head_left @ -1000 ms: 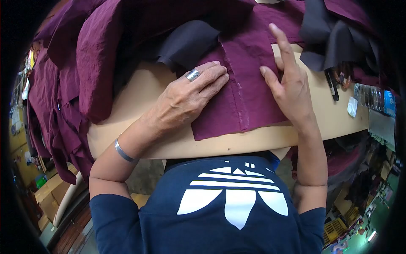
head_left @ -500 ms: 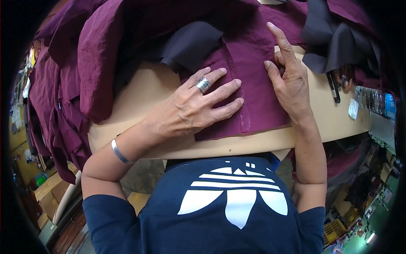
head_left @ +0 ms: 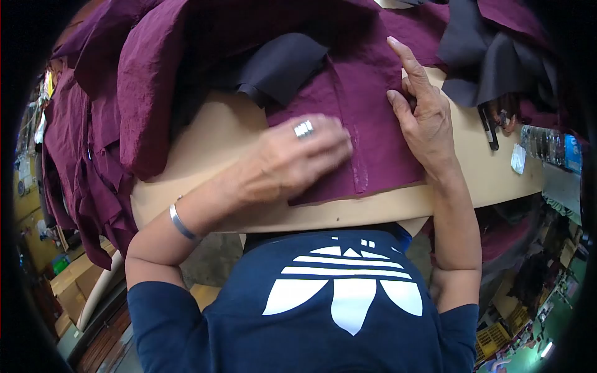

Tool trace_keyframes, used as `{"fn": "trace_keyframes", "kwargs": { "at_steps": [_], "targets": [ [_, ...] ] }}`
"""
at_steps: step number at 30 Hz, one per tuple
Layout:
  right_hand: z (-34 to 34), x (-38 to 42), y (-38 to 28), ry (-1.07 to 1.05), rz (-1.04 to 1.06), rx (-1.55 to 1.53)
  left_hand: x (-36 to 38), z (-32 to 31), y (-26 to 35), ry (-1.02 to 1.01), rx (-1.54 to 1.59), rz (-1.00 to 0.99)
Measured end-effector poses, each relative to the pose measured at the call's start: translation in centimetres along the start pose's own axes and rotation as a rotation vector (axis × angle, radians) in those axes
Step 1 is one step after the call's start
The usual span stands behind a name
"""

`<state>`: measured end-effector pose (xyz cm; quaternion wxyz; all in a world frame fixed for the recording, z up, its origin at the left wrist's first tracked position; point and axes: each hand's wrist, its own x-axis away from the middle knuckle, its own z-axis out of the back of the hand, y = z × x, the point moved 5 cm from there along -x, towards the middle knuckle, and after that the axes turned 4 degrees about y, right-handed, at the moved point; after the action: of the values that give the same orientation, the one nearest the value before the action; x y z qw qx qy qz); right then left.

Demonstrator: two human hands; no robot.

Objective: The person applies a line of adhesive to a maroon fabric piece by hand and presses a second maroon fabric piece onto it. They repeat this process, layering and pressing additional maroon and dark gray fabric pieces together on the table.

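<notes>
A piece of maroon fabric (head_left: 380, 152) lies flat on the tan board, with a seam running lengthwise down its middle. My left hand (head_left: 292, 158), wearing a wide silver ring, is over the fabric just left of that seam. Motion smears its fingers, which look bent; whether they pinch any cloth is hidden. At the fabric's right edge is my right hand (head_left: 426, 118), holding nothing. Its index finger points away from me along the edge, the thumb stands apart, and the other fingers are curled under.
The tan board (head_left: 199, 140) spans the space before me. More maroon cloth (head_left: 146, 93) hangs over its left side. Dark fabric (head_left: 283, 65) lies folded behind my left hand, and another dark piece (head_left: 497, 68) is at right. A black-handled tool (head_left: 491, 133) and plastic bottle (head_left: 541, 144) are farther right.
My left hand's spread fingers have drawn in and bent, and the hand now blurs with motion. My right hand has shifted very slightly left. The maroon fabric stays in about the same place.
</notes>
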<state>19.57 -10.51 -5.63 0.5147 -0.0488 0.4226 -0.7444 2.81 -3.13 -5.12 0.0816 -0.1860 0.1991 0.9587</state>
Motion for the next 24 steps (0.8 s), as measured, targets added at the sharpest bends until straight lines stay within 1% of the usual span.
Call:
{"fn": "trace_keyframes", "kwargs": {
  "at_steps": [1,2,3,5,8,11,14,17,20,23,24],
  "targets": [
    [0.1,-0.1,0.0,-0.026,-0.006,0.01,-0.3,0.4,-1.0,0.049,0.021,0.053],
    [0.3,-0.3,0.0,-0.051,-0.011,0.02,-0.9,0.9,-1.8,0.096,-0.054,0.106],
    [0.5,-0.7,-0.2,-0.054,-0.011,0.034,-1.4,1.3,-2.1,0.108,-0.099,0.102],
    [0.5,-1.8,-0.4,-0.063,-0.013,0.062,-1.2,0.7,-2.9,0.067,-0.113,0.101],
    [-0.6,-2.7,0.3,0.008,-0.112,-0.029,-0.9,0.3,-3.0,0.06,-0.152,0.07],
    [-1.1,-2.7,0.6,0.046,-0.052,-0.069,-1.0,0.3,-2.8,-0.001,-0.252,0.067],
    [-0.9,-2.6,0.8,0.06,0.025,-0.052,-1.0,0.4,-2.9,0.007,-0.212,0.082],
    [-0.9,-2.8,0.8,0.049,0.031,-0.053,-1.1,0.3,-2.8,-0.001,-0.203,0.111],
    [-1.0,-2.7,0.7,0.064,0.074,-0.047,-1.0,0.0,-2.6,-0.01,-0.222,-0.026],
    [-1.0,-2.6,0.7,0.066,0.062,-0.007,-1.3,0.5,-2.4,-0.041,-0.185,-0.045],
    [-1.0,-2.5,0.7,0.074,0.077,0.003,-1.3,0.6,-3.0,-0.001,-0.174,0.003]
  ]
}}
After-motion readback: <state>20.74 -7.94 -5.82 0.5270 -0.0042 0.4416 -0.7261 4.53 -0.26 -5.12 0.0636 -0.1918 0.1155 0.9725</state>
